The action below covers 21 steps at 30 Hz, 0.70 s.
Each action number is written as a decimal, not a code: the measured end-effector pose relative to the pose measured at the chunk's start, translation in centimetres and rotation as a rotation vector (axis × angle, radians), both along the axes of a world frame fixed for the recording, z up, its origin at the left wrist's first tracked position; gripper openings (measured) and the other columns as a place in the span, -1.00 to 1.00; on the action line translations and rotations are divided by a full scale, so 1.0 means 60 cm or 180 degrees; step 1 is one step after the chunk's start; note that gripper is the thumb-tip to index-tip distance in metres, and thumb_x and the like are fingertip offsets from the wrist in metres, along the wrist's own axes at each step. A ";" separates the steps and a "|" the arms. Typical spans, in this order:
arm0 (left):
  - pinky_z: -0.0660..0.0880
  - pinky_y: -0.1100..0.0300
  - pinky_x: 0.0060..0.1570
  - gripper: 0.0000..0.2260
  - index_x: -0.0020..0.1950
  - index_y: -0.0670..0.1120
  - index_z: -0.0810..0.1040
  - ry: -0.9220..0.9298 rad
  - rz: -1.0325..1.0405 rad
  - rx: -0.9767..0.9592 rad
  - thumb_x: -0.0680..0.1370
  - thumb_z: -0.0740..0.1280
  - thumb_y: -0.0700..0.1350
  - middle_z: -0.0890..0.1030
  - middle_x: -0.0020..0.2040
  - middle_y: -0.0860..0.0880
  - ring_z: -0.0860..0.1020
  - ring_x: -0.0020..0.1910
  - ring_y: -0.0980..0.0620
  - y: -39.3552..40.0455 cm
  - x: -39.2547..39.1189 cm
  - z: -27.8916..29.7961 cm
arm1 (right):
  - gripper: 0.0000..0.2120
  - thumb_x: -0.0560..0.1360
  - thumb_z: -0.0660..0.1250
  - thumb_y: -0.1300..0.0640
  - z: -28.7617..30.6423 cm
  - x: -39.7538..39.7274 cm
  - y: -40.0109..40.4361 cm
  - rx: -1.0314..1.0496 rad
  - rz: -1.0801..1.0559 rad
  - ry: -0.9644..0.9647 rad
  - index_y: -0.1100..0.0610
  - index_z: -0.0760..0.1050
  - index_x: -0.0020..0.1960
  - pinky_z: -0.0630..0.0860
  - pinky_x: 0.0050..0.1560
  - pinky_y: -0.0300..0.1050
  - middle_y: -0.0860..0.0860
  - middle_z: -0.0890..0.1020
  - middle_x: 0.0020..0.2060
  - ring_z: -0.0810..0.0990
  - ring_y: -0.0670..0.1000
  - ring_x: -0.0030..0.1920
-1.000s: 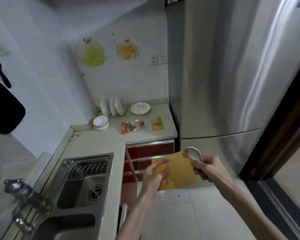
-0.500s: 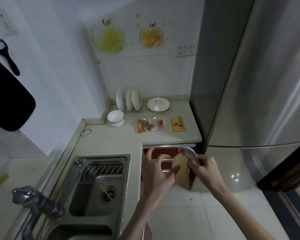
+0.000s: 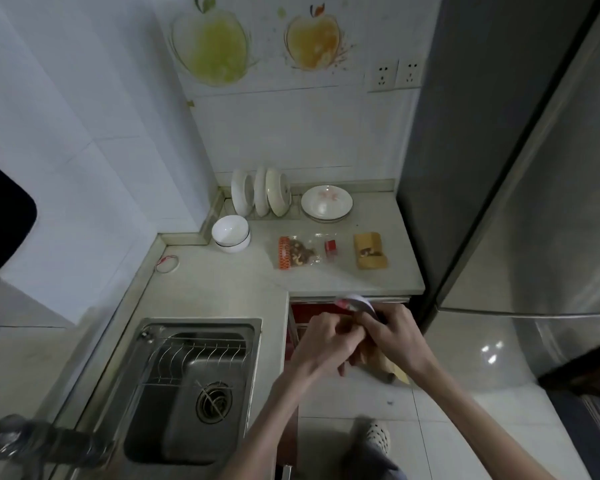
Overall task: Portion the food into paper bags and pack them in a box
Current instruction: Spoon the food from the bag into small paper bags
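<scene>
Brown paper bag [image 3: 378, 362]: held low between both hands in front of the counter edge, over the floor tiles; mostly hidden by the hands.
Left hand [image 3: 329, 344]: fingers curled, pinching the bag's upper part.
Right hand [image 3: 395, 337]: fingers curled round the bag and the handle of a white spoon [image 3: 359, 303], whose bowl sticks up just above the knuckles.
Counter [image 3: 222, 289]: pale stone, L-shaped, against the tiled wall.
Clear food packet [image 3: 297, 252]: lies flat on the counter, nuts and dried pieces showing inside, orange strip at its left end.
Second paper bag [image 3: 369, 251]: lies on the counter right of the packet, mouth open, some food inside.
Small red item [image 3: 330, 244]: between packet and second bag.
Dishes: white bowls [image 3: 230, 233] stacked near the corner, plates upright in a rack [image 3: 260, 192], a flowered plate [image 3: 326, 203] beside them.
Sink [image 3: 187, 386]: steel, left of the hands.
</scene>
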<state>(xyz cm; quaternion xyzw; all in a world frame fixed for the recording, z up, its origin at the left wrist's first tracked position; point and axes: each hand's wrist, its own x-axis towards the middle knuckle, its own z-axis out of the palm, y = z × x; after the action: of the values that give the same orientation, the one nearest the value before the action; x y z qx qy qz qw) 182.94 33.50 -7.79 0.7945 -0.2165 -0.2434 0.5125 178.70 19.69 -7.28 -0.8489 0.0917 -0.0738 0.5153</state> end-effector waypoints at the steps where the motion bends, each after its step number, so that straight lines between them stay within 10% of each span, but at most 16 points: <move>1: 0.40 0.22 -0.58 -0.72 -0.31 -0.13 0.58 0.0083 -0.0023 0.0026 0.50 0.24 0.00 0.55 -0.50 -0.02 0.50 -0.54 -0.02 -0.009 0.018 0.001 | -0.73 0.48 0.29 0.19 -0.002 0.021 -0.011 0.0171 0.0030 0.0104 0.30 0.52 -0.34 0.33 -0.42 -0.23 0.09 0.53 -0.50 0.40 -0.11 -0.48; 11: 0.19 0.30 -0.60 -0.79 -0.36 0.03 0.53 0.0770 0.0218 -0.0331 0.46 0.24 0.00 0.39 -0.53 0.06 0.34 -0.55 0.11 -0.117 0.173 -0.006 | -0.69 0.54 0.23 0.23 -0.019 0.204 -0.133 0.1419 0.0350 0.0635 0.26 0.39 -0.37 0.20 -0.35 -0.07 0.15 0.36 -0.46 0.29 0.05 -0.41; 21: 0.29 0.38 -0.52 -0.67 -0.41 0.05 0.43 0.0635 0.0342 -0.0048 0.57 0.19 -0.01 0.43 -0.55 0.05 0.37 -0.58 0.14 -0.154 0.252 -0.062 | -0.64 0.54 0.28 0.22 -0.078 0.304 -0.176 0.0904 0.0844 0.0702 0.10 0.41 -0.43 0.30 -0.47 -0.26 -0.08 0.43 -0.55 0.37 -0.12 -0.51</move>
<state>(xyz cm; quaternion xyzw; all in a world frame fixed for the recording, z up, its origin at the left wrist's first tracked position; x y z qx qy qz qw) 198.08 24.27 -11.48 0.7728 -0.1234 -0.2919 0.5498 196.94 9.10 -11.97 -0.7754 0.0445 0.1015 0.6217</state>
